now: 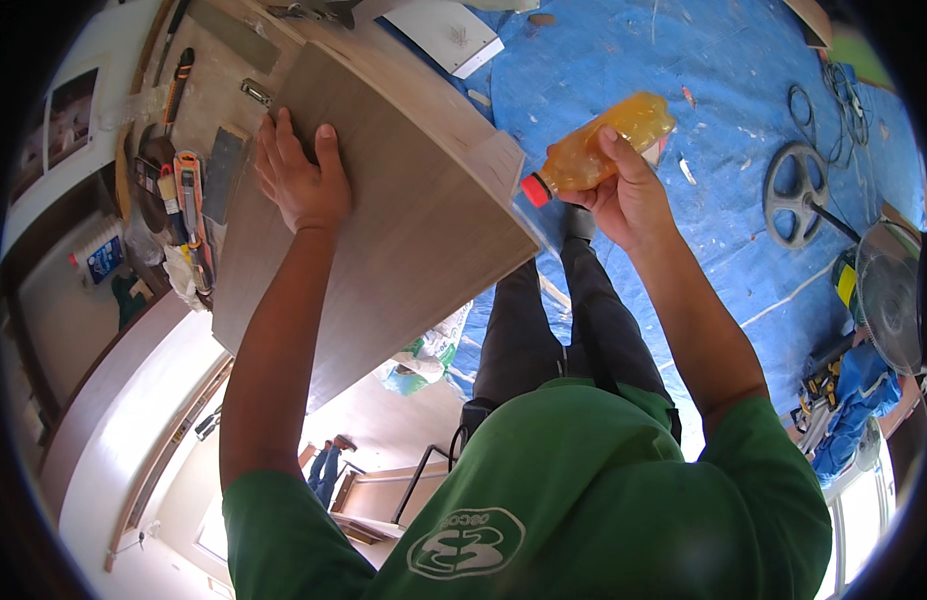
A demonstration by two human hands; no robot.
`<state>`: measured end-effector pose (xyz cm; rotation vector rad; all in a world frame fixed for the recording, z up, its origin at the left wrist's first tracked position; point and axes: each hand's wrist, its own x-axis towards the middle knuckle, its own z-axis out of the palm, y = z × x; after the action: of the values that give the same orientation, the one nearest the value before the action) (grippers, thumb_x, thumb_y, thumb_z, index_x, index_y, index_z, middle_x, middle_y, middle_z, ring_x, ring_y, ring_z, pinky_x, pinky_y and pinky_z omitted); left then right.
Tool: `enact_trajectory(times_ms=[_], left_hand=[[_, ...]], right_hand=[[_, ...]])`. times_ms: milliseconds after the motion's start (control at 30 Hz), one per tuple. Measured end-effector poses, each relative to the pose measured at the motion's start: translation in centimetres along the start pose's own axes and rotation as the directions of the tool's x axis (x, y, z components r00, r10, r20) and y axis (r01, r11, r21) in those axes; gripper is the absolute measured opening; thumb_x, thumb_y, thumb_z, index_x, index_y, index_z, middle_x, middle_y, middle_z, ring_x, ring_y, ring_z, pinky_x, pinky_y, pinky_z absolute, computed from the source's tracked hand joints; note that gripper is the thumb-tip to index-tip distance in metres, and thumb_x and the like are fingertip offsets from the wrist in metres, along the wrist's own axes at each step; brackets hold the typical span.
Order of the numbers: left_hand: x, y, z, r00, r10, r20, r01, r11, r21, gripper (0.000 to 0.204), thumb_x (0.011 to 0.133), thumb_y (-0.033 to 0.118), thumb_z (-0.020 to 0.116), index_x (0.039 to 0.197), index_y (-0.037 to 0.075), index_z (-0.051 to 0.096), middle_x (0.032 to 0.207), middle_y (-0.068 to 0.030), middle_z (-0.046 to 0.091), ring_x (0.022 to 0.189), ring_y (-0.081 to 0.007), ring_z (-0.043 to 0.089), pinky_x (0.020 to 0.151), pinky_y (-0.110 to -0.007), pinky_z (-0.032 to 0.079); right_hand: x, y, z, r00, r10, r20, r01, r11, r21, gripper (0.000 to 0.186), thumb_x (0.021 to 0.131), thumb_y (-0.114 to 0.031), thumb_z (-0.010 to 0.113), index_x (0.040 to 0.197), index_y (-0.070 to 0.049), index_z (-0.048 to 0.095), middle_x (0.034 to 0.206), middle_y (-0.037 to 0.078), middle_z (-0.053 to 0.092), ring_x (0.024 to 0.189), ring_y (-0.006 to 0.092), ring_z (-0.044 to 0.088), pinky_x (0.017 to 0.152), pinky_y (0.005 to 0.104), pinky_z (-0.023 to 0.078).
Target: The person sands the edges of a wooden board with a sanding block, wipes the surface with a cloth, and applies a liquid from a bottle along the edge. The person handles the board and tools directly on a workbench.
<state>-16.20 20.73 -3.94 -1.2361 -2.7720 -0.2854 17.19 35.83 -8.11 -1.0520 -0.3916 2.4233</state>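
My left hand (306,180) lies flat with spread fingers on a grey-brown wood-grain board (404,225). Close to its fingertips, a small metal fitting (256,93) sits at the board's far edge. My right hand (629,192) is wrapped round a clear plastic bottle (594,145) of yellow-orange contents. The bottle is tilted, its red cap (535,190) pointing down toward the board's right corner. It is held in the air over the blue sheet, apart from the board. Part of its label is hidden by my fingers.
Left of the board lie an orange utility knife (190,195), a paintbrush (171,200) and a screwdriver (181,85). A blue tarp (729,240) covers the floor. On the right stand a grey spoked wheel (795,195) and a fan (889,285). A white box (446,35) lies at the far side.
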Motion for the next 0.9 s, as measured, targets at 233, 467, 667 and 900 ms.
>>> enact_trajectory(times_ms=[233,467,667,900], left_hand=[[0.1,0.3,-0.2,1.000,0.011,0.005,-0.011,1.000,-0.021,0.071,0.103,0.053,0.049,0.156,0.006,0.040,0.166,-0.0179,0.032,0.155,-0.0364,0.024,0.126,-0.055,0.014],[0.0,0.5,-0.4,1.000,0.007,0.023,-0.006,1.000,-0.030,0.071,0.102,0.048,0.053,0.156,0.005,0.039,0.166,-0.0182,0.032,0.155,-0.0387,0.023,0.126,-0.055,0.012],[0.1,0.4,-0.6,0.999,-0.006,0.038,0.007,1.000,-0.027,0.071,0.101,0.047,0.054,0.157,0.005,0.039,0.166,-0.0193,0.030,0.156,-0.0381,0.022,0.127,-0.054,0.010],[0.1,0.6,-0.8,0.999,0.034,0.014,-0.034,0.999,0.004,0.067,0.103,0.042,0.055,0.155,0.003,0.040,0.164,-0.0215,0.034,0.152,-0.0397,0.028,0.124,-0.054,0.017]], right_hand=[[7.3,-0.6,6.7,0.986,-0.149,0.075,0.148,0.989,0.019,0.053,0.093,-0.041,0.077,0.127,-0.007,0.056,0.115,0.013,0.069,0.103,0.0257,0.074,0.075,0.0393,0.067],[10.9,-4.6,14.5,0.945,-0.254,0.206,0.302,0.918,-0.256,0.039,0.088,-0.029,0.083,0.113,-0.004,0.067,0.099,0.007,0.071,0.085,0.0195,0.071,0.073,0.0334,0.059],[11.7,-5.7,16.1,0.880,-0.254,0.402,0.387,0.873,-0.297,0.028,0.081,-0.018,0.088,0.096,-0.005,0.068,0.087,0.007,0.072,0.077,0.0184,0.071,0.070,0.0326,0.058],[13.7,-4.9,15.9,0.812,-0.184,0.553,0.381,0.886,-0.265,0.023,0.086,-0.014,0.083,0.102,-0.005,0.070,0.092,0.009,0.074,0.080,0.0207,0.073,0.073,0.0345,0.061]])
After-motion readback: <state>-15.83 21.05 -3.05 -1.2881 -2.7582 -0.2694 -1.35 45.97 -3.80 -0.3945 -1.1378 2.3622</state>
